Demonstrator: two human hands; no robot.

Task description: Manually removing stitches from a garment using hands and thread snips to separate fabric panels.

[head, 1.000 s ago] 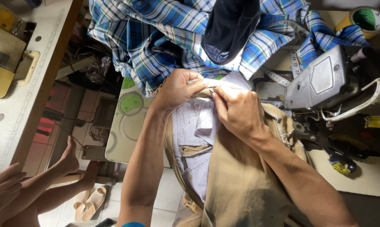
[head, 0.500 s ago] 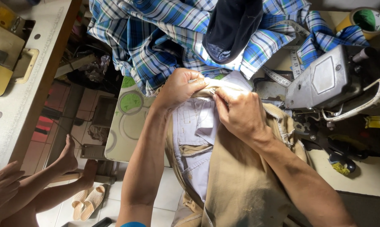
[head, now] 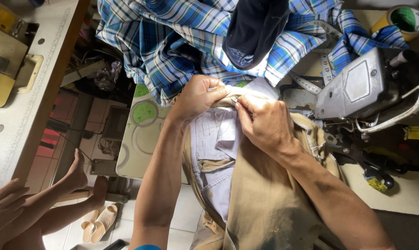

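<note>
Tan trousers (head: pixel 265 208) lie turned inside out over my lap, their pale lining (head: pixel 214 139) showing. My left hand (head: pixel 198 97) pinches the waistband edge (head: pixel 246 95) from the left. My right hand (head: pixel 265 122) grips the same edge from the right, fingertips almost touching the left thumb. A small metal tip shows between my right fingers; I cannot tell what it is. Both hands sit just left of a grey sewing machine (head: pixel 362 88).
A blue plaid cloth (head: pixel 172 41) and a dark garment (head: pixel 256 28) are piled beyond the hands. A tape roll (head: pixel 401 21) stands at top right. Another person's legs (head: pixel 66 194), hand (head: pixel 3 206) and sandals (head: pixel 98 224) are at lower left, beside a second table (head: pixel 15 120).
Both hands stay on the waistband with only small finger shifts. The other person's feet have moved slightly.
</note>
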